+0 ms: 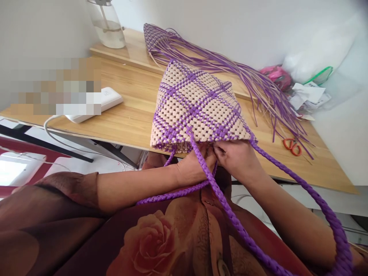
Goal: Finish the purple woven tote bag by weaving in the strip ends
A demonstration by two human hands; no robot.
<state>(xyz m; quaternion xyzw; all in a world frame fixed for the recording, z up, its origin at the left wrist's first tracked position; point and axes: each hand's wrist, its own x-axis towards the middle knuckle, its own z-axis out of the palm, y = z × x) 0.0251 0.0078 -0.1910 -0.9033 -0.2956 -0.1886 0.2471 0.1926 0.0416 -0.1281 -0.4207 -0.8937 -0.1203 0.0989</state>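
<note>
A woven bag (198, 107) in cream and purple plaid lies tipped over the table's front edge, its mouth toward me. My left hand (198, 166) reaches under the near rim, closed against the bag's edge, with its fingertips partly hidden. Beside it, my right hand (237, 157) is closed in a pinch at the same rim; what sits between its fingers is hidden. Braided purple handles (230, 207) hang from the bag, one looping over my right forearm. Another braided length (172, 196) runs below my left wrist.
Behind the bag lies a second, unfinished woven piece (155, 38) with long loose strands (218, 63). Orange-handled scissors (292, 147) rest at the right. A glass jug (107, 28) and a white power strip (107, 100) with a cable stand left. Plastic bags (319, 57) fill the right corner.
</note>
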